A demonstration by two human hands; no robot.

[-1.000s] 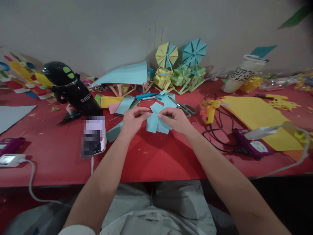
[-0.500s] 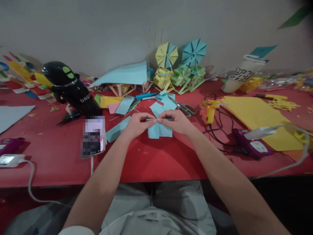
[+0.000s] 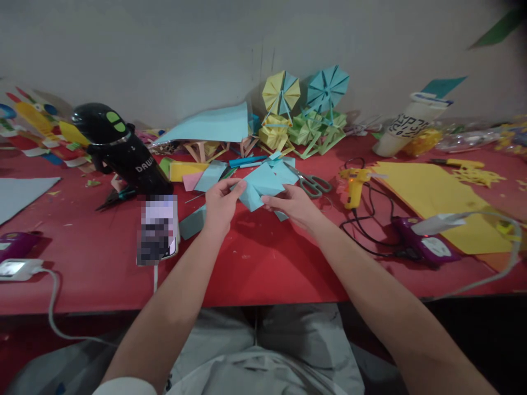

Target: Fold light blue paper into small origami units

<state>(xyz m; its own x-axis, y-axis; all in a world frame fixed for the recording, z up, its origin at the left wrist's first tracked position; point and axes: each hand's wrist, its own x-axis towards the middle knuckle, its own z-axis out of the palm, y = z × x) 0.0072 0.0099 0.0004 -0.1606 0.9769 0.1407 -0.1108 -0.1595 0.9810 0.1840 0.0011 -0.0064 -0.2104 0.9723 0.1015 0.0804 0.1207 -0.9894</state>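
Observation:
Both hands hold a folded piece of light blue paper (image 3: 254, 193) above the red table, near its middle. My left hand (image 3: 224, 202) pinches the paper's left side between thumb and fingers. On the right, my right hand (image 3: 290, 204) grips its lower right part, with the thumb near the centre. The paper is creased, with flaps standing at angles. Behind it lie more light blue paper pieces (image 3: 285, 172), partly covered. Grey-green scissors (image 3: 315, 185) rest just beyond my right hand. Left of my left wrist is another blue paper piece (image 3: 193, 224), partly hidden.
A phone (image 3: 158, 230) and a tilted black bottle (image 3: 127, 159) stand at left. Right are a yellow glue gun (image 3: 353, 186), a purple power strip (image 3: 426, 244), yellow sheets (image 3: 444, 206) and a leaning cup (image 3: 411, 123). Folded-paper wheels (image 3: 327, 89) stand at the back.
The blue paper has been tilted and turned, so its folded flaps now face up. My hands have moved apart from their shared pinch at its top edge.

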